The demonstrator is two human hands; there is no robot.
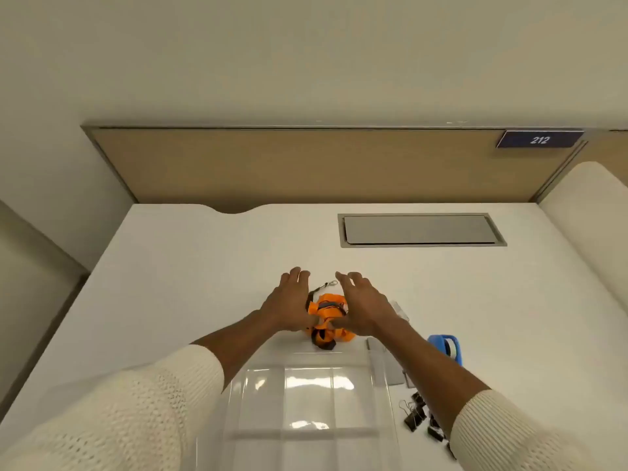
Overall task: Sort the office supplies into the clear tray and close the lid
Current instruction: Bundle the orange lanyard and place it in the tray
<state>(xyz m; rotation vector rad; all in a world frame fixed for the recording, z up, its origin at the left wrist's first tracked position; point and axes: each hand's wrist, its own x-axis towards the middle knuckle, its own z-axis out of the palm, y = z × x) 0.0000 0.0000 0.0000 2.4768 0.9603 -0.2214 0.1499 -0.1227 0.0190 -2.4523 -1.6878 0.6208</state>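
Note:
A bundled orange lanyard [329, 311] with a black strap and metal clip lies on the white desk just beyond the clear tray [306, 396]. My left hand [289, 300] and my right hand [365, 305] flank the lanyard, fingers spread, thumbs touching the bundle at its near side. The clear tray has dividers and looks empty. A blue tape dispenser [447, 348] sits right of the tray. Several black binder clips [419, 416] lie near my right forearm. A grey flat piece [387, 365] lies along the tray's right side.
A grey cable hatch [421, 230] is set into the desk at the back right. A tan partition panel [306, 164] with a "212" sign [539, 140] stands behind the desk. The desk edge drops off on the left.

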